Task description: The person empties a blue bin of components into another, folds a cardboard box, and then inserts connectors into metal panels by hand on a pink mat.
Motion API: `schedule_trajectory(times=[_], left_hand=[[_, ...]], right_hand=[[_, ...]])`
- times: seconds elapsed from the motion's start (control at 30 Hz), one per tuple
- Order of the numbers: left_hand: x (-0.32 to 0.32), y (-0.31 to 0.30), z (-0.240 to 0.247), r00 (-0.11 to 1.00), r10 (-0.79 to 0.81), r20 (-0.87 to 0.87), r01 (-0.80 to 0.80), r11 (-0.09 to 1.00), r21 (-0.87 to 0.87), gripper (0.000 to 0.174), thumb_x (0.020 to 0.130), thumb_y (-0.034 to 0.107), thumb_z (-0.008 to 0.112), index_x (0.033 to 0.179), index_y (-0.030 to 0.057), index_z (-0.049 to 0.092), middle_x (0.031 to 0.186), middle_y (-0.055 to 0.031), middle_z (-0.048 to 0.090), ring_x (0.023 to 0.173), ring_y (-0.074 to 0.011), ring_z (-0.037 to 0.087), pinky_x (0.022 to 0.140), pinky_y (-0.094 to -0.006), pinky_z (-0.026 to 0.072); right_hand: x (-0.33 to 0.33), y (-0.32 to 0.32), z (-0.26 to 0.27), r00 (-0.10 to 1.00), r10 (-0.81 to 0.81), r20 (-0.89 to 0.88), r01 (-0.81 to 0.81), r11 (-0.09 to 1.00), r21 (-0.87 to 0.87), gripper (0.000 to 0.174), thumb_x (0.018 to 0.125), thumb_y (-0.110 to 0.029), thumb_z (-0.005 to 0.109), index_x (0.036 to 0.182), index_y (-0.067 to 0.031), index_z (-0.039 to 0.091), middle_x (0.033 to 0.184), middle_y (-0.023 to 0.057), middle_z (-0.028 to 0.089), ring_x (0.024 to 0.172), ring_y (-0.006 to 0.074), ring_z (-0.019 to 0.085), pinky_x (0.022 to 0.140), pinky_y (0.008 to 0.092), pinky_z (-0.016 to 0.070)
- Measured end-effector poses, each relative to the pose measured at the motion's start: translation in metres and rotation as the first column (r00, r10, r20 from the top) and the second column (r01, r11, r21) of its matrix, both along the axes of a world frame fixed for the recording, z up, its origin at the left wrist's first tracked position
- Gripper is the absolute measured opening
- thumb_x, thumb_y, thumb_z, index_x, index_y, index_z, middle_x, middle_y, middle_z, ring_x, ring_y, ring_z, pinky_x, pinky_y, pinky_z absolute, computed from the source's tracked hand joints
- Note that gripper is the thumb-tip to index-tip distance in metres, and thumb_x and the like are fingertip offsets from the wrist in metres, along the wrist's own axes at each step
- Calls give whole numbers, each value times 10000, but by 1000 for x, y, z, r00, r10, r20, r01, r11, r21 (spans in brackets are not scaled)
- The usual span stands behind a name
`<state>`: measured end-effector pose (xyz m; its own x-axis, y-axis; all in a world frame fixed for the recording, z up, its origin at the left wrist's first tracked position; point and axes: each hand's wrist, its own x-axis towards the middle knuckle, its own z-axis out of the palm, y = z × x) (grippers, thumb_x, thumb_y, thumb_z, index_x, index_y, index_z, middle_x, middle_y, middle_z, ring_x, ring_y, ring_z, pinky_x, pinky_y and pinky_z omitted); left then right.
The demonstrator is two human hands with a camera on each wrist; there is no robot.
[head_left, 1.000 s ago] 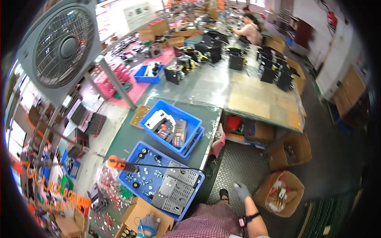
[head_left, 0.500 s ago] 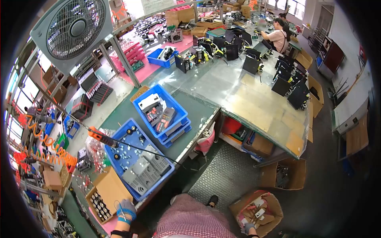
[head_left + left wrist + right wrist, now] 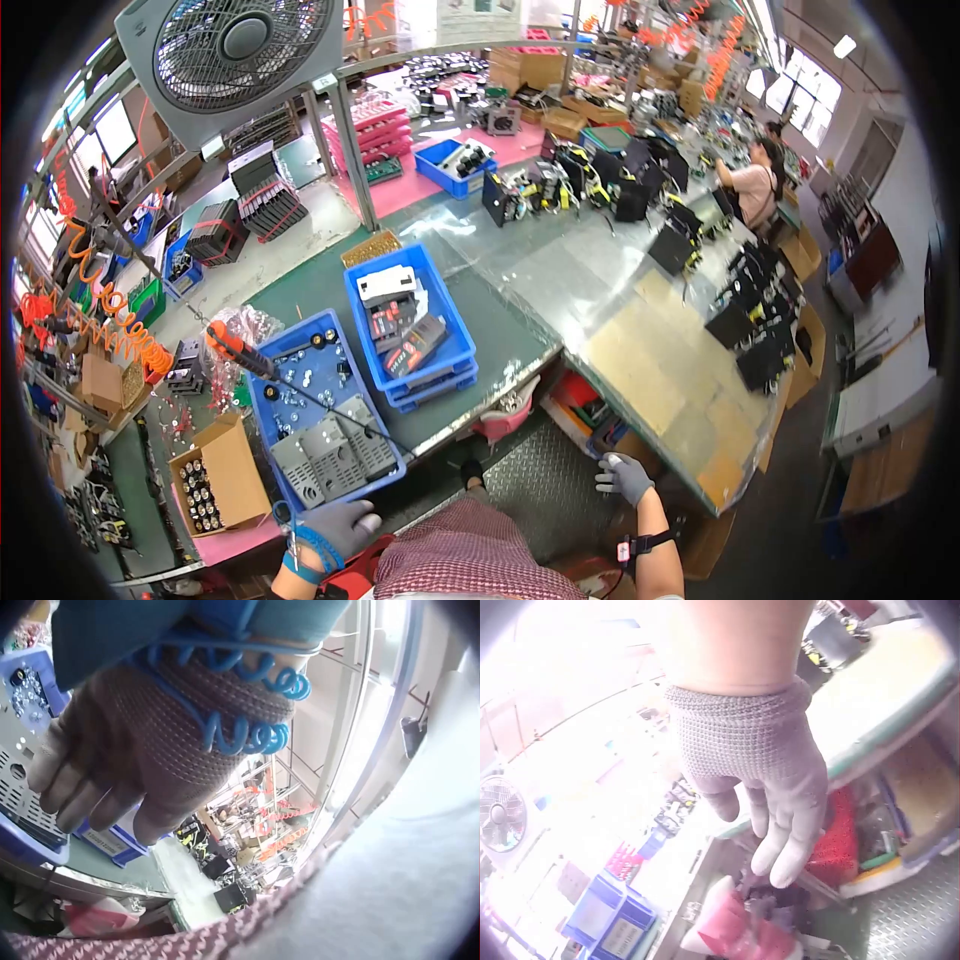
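Observation:
My left hand [image 3: 345, 525], in a grey glove with a blue coiled strap [image 3: 255, 735] at the wrist, hangs with loose fingers at the near edge of a blue bin [image 3: 385, 478]. That bin holds grey slotted metal plates [image 3: 325, 462], small shiny hardware and black round parts. In the left wrist view, the fingers overlap the plates and nothing is in their grasp. My right hand [image 3: 627, 478], gloved too, hovers beside the corner between the two tables, its fingers loosely bent and holding nothing. Below it in the right wrist view are a pink bag [image 3: 731, 922] and a red container [image 3: 838, 840].
An orange-handled power screwdriver [image 3: 238, 350] hangs over the bin. Stacked blue bins [image 3: 455, 350] with boxed parts stand behind. A cardboard box [image 3: 235, 475] of round parts sits left. Black assemblies [image 3: 750, 310] line the right table [image 3: 665, 365]; a person [image 3: 755, 185] sits beyond.
The head view has swung around. My right hand has come up from the carton of scraps on the floor. My left hand has moved off the cardboard box toward the plate bin.

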<state>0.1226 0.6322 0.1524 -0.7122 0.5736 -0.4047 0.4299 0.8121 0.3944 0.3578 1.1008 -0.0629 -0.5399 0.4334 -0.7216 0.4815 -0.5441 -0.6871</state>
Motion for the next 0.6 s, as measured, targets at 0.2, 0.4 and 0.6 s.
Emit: schedule_trajectory(times=[0.2,0.4,0.6], left_hand=[[-48,41,-31,990,121,-75,-125,991,-46,408,889,370,575,1123,43,642,960,-188,674,931,-380,629,803,-465,492],[-95,67,-51,937,318,-145,-332,940,-85,368,862,376,598,1077,81,640,830,-162,669,786,-382,640,702,-501,498],[-71,110,-49,769,639,-4,-621,746,-240,432,932,399,519,1187,62,609,1127,-223,632,1076,-405,575,889,-455,468]], right_hand=[[-121,68,59,966,257,-15,-257,964,-71,466,978,-299,524,1340,-13,456,1266,186,563,970,327,637,836,485,554],[-308,166,110,890,240,-387,-344,911,-226,408,977,-264,504,1296,-11,477,1267,193,565,1045,329,615,930,504,507],[-593,230,134,846,134,-516,-316,905,-283,353,992,-243,486,1245,3,502,1221,175,577,1118,309,578,982,509,484]])
